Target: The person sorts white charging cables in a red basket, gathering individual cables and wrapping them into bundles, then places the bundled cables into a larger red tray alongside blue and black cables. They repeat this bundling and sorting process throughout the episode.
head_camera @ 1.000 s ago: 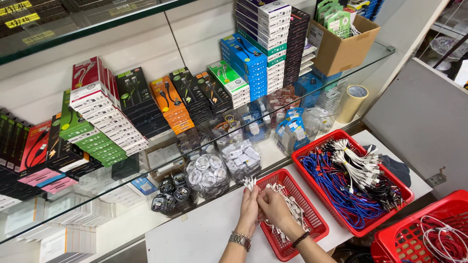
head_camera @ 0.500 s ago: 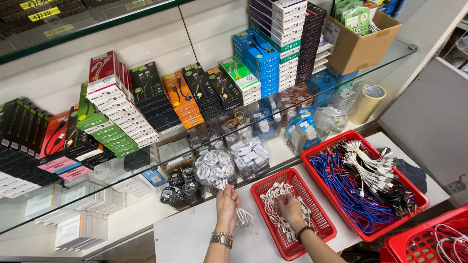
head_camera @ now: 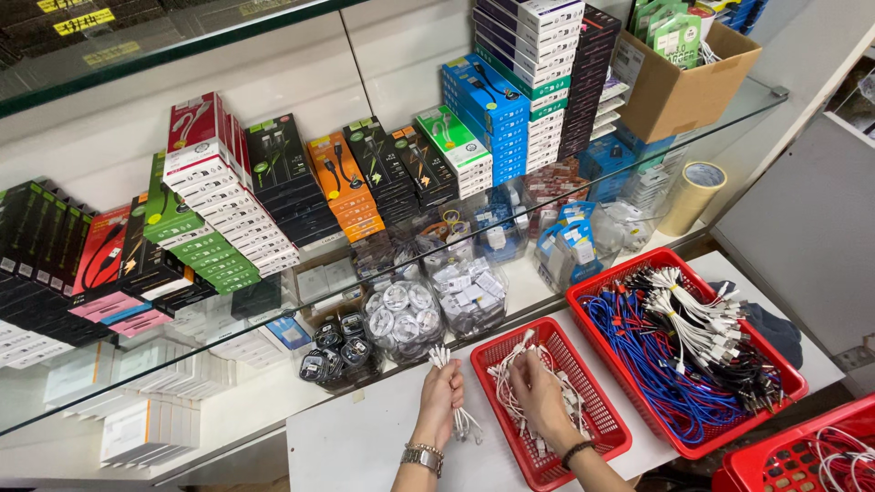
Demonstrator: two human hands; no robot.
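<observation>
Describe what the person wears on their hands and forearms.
Both forearms are bare, with no sleeves in view and no gloves. The left hand has a silver metal-link wristwatch on its wrist. The right hand has a thin dark band around its wrist. Whether any rings are on the fingers cannot be told.

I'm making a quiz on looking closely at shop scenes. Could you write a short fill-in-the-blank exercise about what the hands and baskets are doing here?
1. The left hand holds a bunch of white cables over the ____ counter.
2. The right hand reaches into the small basket, whose colour is ____.
3. The large basket holds white, black and ____ cables.
4. The watch sits on the ____ wrist.

Missing words: white; red; blue; left
</observation>
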